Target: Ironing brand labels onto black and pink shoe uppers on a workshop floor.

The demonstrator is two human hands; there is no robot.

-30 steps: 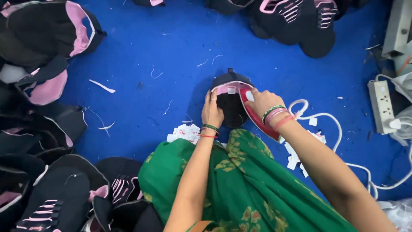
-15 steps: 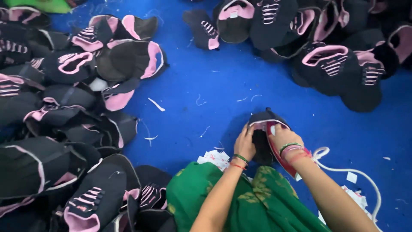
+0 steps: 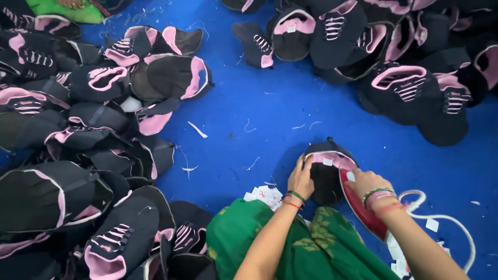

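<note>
- While the view has swung left since a second ago, bringing the big cap pile (image 3: 78,171) into frame, both hands have stayed put on the black-and-pink cap (image 3: 328,173) lying on the blue floor (image 3: 259,103).
- Left hand (image 3: 302,180) grips its side, fingers curled.
- Right hand (image 3: 366,182) presses the red iron (image 3: 365,210) alongside, fingers wrapped over it.
- So pressing looks mid-way, nothing shifted.

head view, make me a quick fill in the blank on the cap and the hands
1. Both hands hold a black cap with ___ trim.
2. The left hand presses the cap's ___ side in the picture.
3. The right hand lies over a ___ iron.
4. The floor is ___.

Missing words: pink; left; red; blue
</note>
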